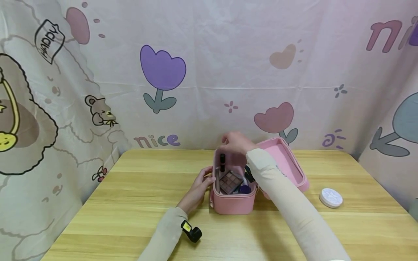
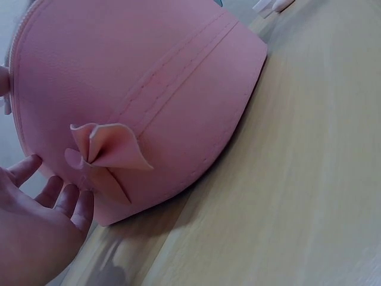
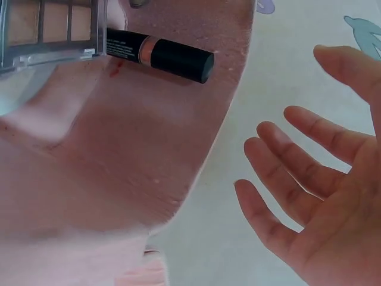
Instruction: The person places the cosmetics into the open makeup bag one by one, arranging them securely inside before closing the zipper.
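Note:
A pink cosmetic case (image 1: 233, 206) stands on the table with its lid (image 1: 282, 159) folded out to the right. My left hand (image 1: 197, 190) rests against the case's left side, fingertips touching it beside a bow (image 2: 113, 149) in the left wrist view. Above the case's far end, my right hand (image 1: 237, 143) hovers; its loosely bent fingers hold nothing in the right wrist view. Inside the case are an eyeshadow palette (image 1: 230, 182), a black lipstick-like tube (image 3: 178, 59) against the far wall, and a dark blue round item (image 1: 245, 189). Other contents are partly hidden.
A white round compact-like item (image 1: 331, 198) lies on the wooden table (image 1: 147, 188) right of the lid. Behind the table hangs a printed cloth (image 1: 209, 72). Small black cameras are strapped to both wrists.

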`<state>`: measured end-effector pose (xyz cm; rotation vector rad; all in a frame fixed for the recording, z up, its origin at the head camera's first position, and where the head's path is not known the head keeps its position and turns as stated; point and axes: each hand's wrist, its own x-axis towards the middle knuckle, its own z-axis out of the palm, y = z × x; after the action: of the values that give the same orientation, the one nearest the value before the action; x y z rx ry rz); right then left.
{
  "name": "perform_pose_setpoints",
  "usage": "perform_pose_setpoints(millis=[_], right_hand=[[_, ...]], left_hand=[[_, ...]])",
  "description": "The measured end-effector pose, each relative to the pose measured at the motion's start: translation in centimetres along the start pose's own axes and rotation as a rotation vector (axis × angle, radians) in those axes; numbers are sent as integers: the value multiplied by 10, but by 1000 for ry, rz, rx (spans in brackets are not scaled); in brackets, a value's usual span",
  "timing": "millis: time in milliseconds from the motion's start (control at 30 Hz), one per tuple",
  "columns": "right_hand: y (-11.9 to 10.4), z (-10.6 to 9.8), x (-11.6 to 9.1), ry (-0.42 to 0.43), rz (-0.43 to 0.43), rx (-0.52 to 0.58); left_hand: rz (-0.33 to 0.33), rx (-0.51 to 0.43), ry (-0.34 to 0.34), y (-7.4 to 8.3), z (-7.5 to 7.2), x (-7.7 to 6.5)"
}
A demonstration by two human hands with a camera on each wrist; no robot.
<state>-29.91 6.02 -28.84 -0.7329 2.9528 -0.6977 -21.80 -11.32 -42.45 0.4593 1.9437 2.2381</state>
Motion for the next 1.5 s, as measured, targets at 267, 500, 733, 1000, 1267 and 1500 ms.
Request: perform_pose_setpoints(millis=[267, 500, 733, 1000, 1267, 1500], right_hand=[[-4, 0, -3, -116, 31, -122], [-5, 3, -8, -226, 14, -305], [-8, -7, -9, -210, 13, -359], [-5, -40, -14, -174, 8, -431], [0, -77, -31, -116, 28, -564], [2, -93, -57, 38, -56, -806]], left_hand=[[2, 5, 1, -1, 0, 0], [10, 16, 8, -1, 0, 0], [6, 20, 16, -2, 0, 0], [14, 12, 8, -2, 1, 1], [-3, 0, 11, -3, 0, 2], [7, 4, 15, -3, 0, 1]])
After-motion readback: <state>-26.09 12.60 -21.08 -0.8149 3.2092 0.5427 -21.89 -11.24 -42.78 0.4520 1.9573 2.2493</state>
